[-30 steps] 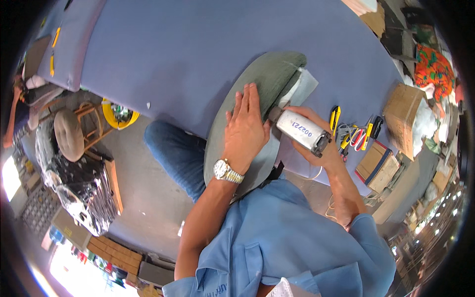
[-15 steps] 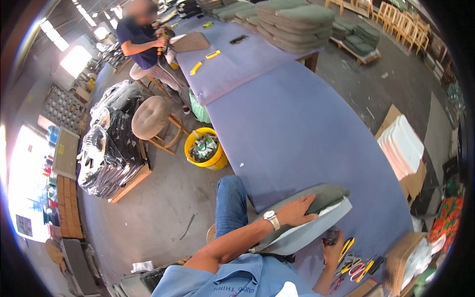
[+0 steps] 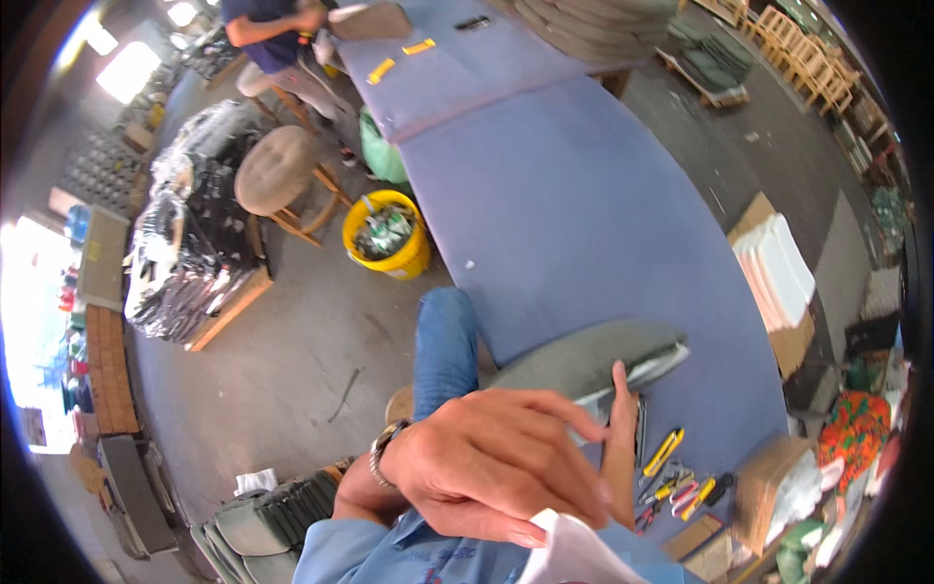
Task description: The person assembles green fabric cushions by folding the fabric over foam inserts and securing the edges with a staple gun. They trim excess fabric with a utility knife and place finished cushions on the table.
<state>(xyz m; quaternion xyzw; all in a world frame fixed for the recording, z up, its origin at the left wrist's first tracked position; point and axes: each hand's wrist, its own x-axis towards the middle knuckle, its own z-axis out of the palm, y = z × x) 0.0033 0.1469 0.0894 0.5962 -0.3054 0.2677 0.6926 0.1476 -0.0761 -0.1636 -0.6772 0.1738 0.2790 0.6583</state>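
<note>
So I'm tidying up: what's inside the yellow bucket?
The yellow bucket holds a heap of greyish-green scraps filling its top; whatever lies beneath them is covered.

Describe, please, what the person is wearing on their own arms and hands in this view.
The left hand is bare, with no glove or ring to be seen. A silver metal wristwatch sits on the left wrist. A light blue sleeve covers the upper arm. Only part of the right hand shows; it is also bare, its wrist hidden.

Light blue shirt [image 3: 409, 560], short sleeve. Blue jeans [image 3: 446, 336] on the leg. Silver metal wristwatch [image 3: 382, 450] on the left hand's [image 3: 496, 462] wrist.
</note>
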